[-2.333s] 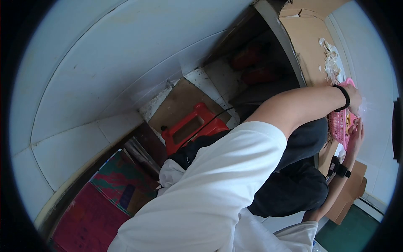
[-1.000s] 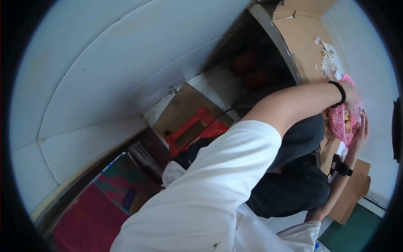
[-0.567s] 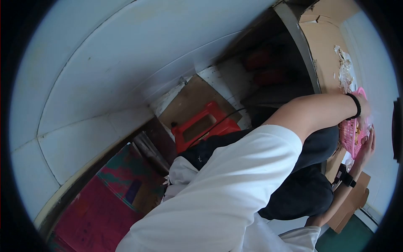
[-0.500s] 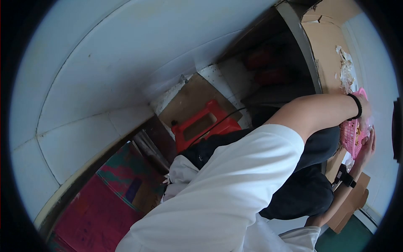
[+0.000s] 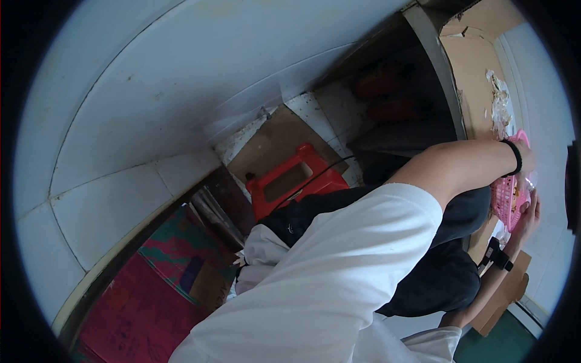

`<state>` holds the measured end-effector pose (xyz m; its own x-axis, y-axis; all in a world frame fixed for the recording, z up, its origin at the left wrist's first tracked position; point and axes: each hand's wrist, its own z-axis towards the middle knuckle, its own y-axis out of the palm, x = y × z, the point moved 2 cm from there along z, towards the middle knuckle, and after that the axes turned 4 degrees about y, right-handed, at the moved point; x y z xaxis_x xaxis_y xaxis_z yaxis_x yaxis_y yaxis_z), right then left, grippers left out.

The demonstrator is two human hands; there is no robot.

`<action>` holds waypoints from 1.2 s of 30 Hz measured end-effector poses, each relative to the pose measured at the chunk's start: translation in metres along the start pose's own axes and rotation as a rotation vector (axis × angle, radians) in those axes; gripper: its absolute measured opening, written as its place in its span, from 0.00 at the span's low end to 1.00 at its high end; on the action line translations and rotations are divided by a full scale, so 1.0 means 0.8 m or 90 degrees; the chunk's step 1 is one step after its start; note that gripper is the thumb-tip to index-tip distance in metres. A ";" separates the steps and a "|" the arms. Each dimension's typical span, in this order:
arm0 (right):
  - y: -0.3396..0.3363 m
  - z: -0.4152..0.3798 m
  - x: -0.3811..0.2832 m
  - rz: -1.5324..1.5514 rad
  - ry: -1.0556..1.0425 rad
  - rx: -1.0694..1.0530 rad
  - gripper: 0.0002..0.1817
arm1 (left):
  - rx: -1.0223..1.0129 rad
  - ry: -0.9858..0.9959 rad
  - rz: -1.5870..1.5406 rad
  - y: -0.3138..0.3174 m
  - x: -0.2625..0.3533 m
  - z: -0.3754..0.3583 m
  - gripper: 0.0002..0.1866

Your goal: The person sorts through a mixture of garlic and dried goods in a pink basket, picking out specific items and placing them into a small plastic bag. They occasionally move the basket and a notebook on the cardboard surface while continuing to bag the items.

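A pink openwork plastic basket is at the right edge of the view, tilted, with small yellowish things inside. My left hand, with a black band on its wrist, is over the basket's upper end. Its fingers are mostly hidden and seem closed on a piece of clear plastic that hangs below them. My right hand grips the lower side of the basket, its fingers curved up near the plastic. A black device is strapped to the right wrist.
Torn cardboard stands beside a dark compartment. A red plastic stool is on the floor by the tiled wall. My knees in dark trousers are under the arms. A pink and green carton lies lower left.
The view has shifted slightly. My left hand has moved a little over the basket, and less of the clear plastic shows between the hands. The right hand stays at the basket.
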<state>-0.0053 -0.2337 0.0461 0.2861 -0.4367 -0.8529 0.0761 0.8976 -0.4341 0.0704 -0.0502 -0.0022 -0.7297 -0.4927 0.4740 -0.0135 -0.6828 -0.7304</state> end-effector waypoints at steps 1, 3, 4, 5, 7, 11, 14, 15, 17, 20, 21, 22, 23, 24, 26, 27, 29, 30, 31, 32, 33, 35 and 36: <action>0.007 -0.004 -0.005 0.000 -0.001 0.017 0.16 | -0.020 -0.003 -0.007 0.000 0.000 0.000 0.41; 0.008 -0.004 -0.007 0.001 -0.003 0.033 0.16 | -0.025 0.000 -0.006 -0.001 -0.001 0.001 0.40; 0.000 0.001 -0.002 0.004 0.008 0.013 0.16 | -0.031 0.003 -0.005 0.000 -0.001 0.002 0.40; -0.008 0.006 0.004 0.007 0.019 -0.006 0.16 | -0.031 0.004 -0.005 0.001 -0.002 0.003 0.40; 0.002 -0.001 -0.005 -0.008 0.005 -0.002 0.16 | -0.015 -0.004 -0.009 0.002 -0.002 0.001 0.40; 0.011 -0.008 -0.011 0.013 -0.008 -0.012 0.17 | 0.015 0.018 0.010 -0.003 -0.001 -0.007 0.41; -0.005 0.004 0.005 0.005 -0.016 -0.046 0.19 | 0.013 0.020 0.006 0.005 -0.004 0.003 0.42; 0.004 0.000 0.000 0.006 -0.016 -0.046 0.19 | 0.008 0.009 0.005 0.009 -0.005 0.007 0.42; 0.027 -0.011 -0.018 0.039 0.068 0.078 0.25 | 0.003 -0.002 0.005 0.009 -0.005 0.009 0.42; 0.009 -0.003 -0.010 0.023 0.090 -0.050 0.32 | -0.013 0.018 0.007 0.002 -0.004 -0.001 0.41; 0.012 -0.007 -0.013 0.025 0.092 -0.047 0.32 | -0.011 0.021 0.005 0.000 -0.004 -0.004 0.40; 0.017 -0.009 -0.016 0.011 0.087 -0.054 0.34 | -0.008 0.025 0.004 -0.003 -0.003 -0.007 0.40; 0.022 -0.011 -0.019 -0.002 0.082 -0.060 0.35 | -0.011 0.027 0.005 -0.005 -0.002 -0.010 0.40; 0.025 -0.013 -0.021 0.001 0.082 -0.057 0.35 | -0.013 0.033 0.013 -0.007 -0.001 -0.012 0.39; 0.030 -0.016 -0.020 0.063 0.134 -0.040 0.35 | -0.019 0.042 0.026 -0.009 0.000 -0.018 0.38; 0.024 -0.011 -0.015 0.067 0.134 -0.037 0.35 | -0.002 0.035 0.026 -0.010 -0.001 -0.021 0.37; 0.005 0.002 -0.002 0.032 0.104 -0.108 0.35 | 0.011 0.032 0.027 -0.005 -0.005 -0.022 0.37; 0.006 -0.001 -0.003 0.037 0.104 -0.103 0.35 | 0.015 0.043 0.016 -0.003 -0.010 -0.020 0.36; 0.012 -0.005 -0.009 0.052 0.106 -0.105 0.34 | 0.020 0.053 0.005 -0.004 -0.010 -0.019 0.36; 0.019 -0.009 -0.016 0.067 0.107 -0.109 0.34 | 0.017 0.055 0.008 -0.004 -0.010 -0.019 0.36; 0.024 -0.014 -0.021 0.071 0.106 -0.106 0.34 | 0.019 0.044 0.017 -0.006 -0.009 -0.022 0.35; 0.031 -0.021 -0.029 0.069 0.085 -0.135 0.34 | 0.019 0.036 0.032 -0.012 -0.007 -0.027 0.35; 0.032 -0.021 -0.028 0.072 0.083 -0.134 0.34 | 0.017 0.049 0.020 -0.012 -0.008 -0.027 0.35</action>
<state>-0.0257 -0.2022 0.0494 0.1543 -0.3499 -0.9240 -0.1531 0.9154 -0.3722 0.0602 -0.0287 -0.0089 -0.7803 -0.4721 0.4103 0.0284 -0.6821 -0.7307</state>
